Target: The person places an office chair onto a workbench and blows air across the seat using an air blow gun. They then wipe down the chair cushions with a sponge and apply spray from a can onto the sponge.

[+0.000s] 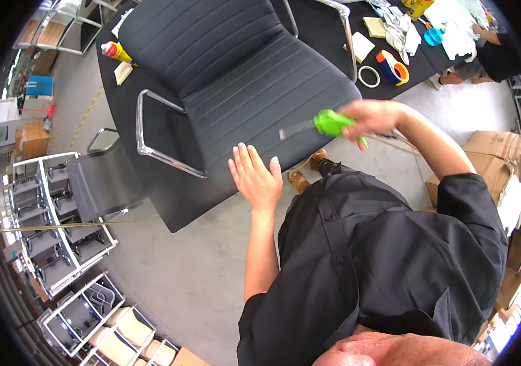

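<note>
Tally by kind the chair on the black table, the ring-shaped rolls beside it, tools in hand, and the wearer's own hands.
Chair: 1
Rolls, white ring and orange roll: 2
Green tool, in right hand: 1
Hands, right and left hand: 2
Total: 6

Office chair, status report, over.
Left hand open, fingers at seat edge. Right hand gripping green-handled tool, motion-blurred. Office chair on black tabletop. Orange tape roll beside chair, off seat.

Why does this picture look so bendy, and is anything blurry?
Head view: a wide lens probably bends the black table and darkens the corners; the green tool and right hand look smeared, likely from moving; glare whitens the floor at right.
</note>
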Motion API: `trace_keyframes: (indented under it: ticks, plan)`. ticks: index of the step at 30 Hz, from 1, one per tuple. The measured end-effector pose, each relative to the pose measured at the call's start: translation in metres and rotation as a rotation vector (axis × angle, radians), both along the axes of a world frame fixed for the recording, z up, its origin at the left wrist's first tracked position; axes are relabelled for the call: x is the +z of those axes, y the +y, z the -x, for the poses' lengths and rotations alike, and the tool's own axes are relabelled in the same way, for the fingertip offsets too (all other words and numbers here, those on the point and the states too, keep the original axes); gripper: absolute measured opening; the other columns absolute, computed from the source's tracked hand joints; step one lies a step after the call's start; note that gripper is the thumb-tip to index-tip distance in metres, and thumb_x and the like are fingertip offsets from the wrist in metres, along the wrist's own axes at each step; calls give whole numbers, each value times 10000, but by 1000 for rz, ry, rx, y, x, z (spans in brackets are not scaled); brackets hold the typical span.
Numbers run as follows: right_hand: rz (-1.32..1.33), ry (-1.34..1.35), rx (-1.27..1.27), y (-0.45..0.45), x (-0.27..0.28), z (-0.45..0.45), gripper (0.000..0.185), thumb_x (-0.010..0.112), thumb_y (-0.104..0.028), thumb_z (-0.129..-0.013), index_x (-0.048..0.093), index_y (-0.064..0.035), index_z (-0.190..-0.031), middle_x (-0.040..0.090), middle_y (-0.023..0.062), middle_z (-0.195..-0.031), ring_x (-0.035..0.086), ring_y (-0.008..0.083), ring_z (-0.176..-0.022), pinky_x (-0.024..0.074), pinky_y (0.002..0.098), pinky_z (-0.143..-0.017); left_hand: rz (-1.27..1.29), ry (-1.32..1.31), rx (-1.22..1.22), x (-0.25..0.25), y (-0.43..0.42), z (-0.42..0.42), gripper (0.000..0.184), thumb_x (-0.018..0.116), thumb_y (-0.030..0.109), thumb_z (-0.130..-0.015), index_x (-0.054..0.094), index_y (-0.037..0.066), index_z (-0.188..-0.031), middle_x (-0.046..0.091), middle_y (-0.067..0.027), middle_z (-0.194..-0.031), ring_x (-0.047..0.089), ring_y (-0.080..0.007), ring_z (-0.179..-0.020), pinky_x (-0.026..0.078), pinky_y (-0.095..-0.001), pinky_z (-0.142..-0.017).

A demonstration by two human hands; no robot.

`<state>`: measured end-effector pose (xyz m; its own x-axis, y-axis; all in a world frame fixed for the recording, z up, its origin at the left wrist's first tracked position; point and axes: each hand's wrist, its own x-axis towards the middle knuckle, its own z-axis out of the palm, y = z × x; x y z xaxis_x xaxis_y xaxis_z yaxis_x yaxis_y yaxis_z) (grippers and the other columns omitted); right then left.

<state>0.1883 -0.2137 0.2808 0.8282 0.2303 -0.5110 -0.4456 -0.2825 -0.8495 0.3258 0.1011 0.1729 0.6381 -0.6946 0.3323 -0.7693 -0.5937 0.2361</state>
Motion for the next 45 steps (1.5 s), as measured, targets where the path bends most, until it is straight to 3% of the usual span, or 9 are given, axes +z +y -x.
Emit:
trace_keyframes:
  ticks: [13,17,21,25,27,35,41,43,45]
  plan:
    - [178,-37,-469,-12,16,98,213,585,-144,-991,545,55,-1057,637,105,-865,688,183,-724,576,359,-701,-126,14,-45,-1,-4,-14,647,549,447,-1004,554,-84,-1375,521,-292,-1467,443,-424,-1425,287,-552,-1206]
    - [-17,-78,-319,17,13,98,193,596,-126,-988,550,50,-1049,628,105,-867,689,187,-719,570,352,-690,-137,7,-41,0,-6,-14,648,521,456,-1019,557,-83,-1376,523,-290,-1467,443,-421,-1425,282,-548,-1208]
    - [195,-106,-581,0,-9,76,219,605,-166,-1007,553,42,-1050,623,70,-822,679,160,-703,558,346,-660,-108,-1,-53,-4,-4,-11,654,512,466,-1023,559,-82,-1376,528,-287,-1463,445,-422,-1422,286,-547,-1206]
    - [-18,-78,-233,23,-1,58,210,585,-176,-1012,557,32,-1003,661,75,-811,690,153,-686,540,345,-720,-66,-20,-49,-6,-3,-12,636,517,464,-1023,580,-75,-1354,542,-279,-1451,458,-414,-1414,299,-545,-1199]
    - [253,-148,-346,10,-14,42,208,581,-183,-1007,553,19,-967,665,78,-814,689,156,-667,538,340,-687,-56,-23,-46,-8,-3,-11,629,519,463,-1023,589,-73,-1344,548,-275,-1447,466,-410,-1409,306,-543,-1196]
    - [-19,-239,-990,-13,-51,-66,214,625,-174,-974,593,36,-988,649,95,-816,683,196,-615,550,342,-601,-23,-69,-23,-12,-4,-12,569,588,419,-980,622,-46,-1308,578,-247,-1423,513,-391,-1371,346,-535,-1175]
    - [-186,-93,-779,-9,-71,-118,199,628,-145,-984,600,51,-996,610,92,-777,663,198,-597,564,357,-542,0,-69,3,-13,-5,-12,556,613,410,-966,630,-28,-1308,579,-237,-1425,515,-389,-1370,344,-528,-1177]
    - [-152,-72,-1100,-12,-89,-136,192,649,-136,-975,606,51,-985,612,98,-772,662,208,-594,571,381,-506,63,24,-11,-13,-3,-13,557,631,421,-958,642,-22,-1295,579,-229,-1430,512,-384,-1374,334,-523,-1185]
    - [-150,94,-865,11,-78,-137,201,658,-137,-974,607,57,-974,614,102,-792,637,203,-580,575,386,-500,95,68,0,-10,-1,-15,551,657,427,-945,668,-28,-1256,580,-224,-1431,502,-383,-1384,322,-518,-1193]
